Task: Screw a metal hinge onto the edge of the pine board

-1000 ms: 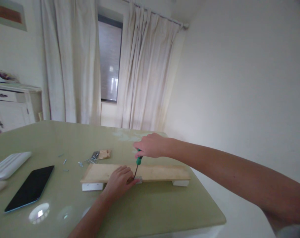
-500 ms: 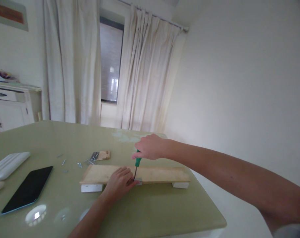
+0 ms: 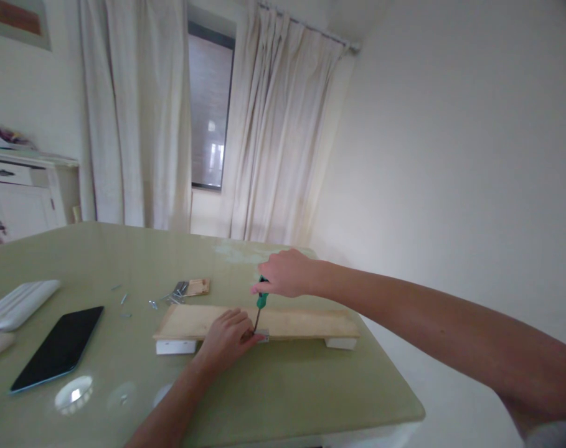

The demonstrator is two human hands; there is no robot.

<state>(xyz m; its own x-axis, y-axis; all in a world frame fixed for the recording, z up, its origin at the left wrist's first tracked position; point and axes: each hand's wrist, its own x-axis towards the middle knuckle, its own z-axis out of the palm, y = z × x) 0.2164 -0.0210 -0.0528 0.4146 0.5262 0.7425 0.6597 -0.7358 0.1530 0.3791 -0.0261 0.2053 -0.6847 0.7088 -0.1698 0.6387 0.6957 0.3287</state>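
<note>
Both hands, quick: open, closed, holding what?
Left hand: curled on the board, at the bracket; whether it's gripping can't be told.
Right hand: closed, holding the screwdriver.

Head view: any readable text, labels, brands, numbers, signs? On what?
None can be read.
Screwdriver: no lettering made out; the right hand covers part of the handle.
Bracket: too small to tell.
White block: dark specks, too small to make out.
Tablet: dark screen, no text visible.
Papers: too blurred.

Green-handled screwdriver (image 3: 263, 300), pale tan board (image 3: 306, 325), white blocks (image 3: 176, 347).
</note>
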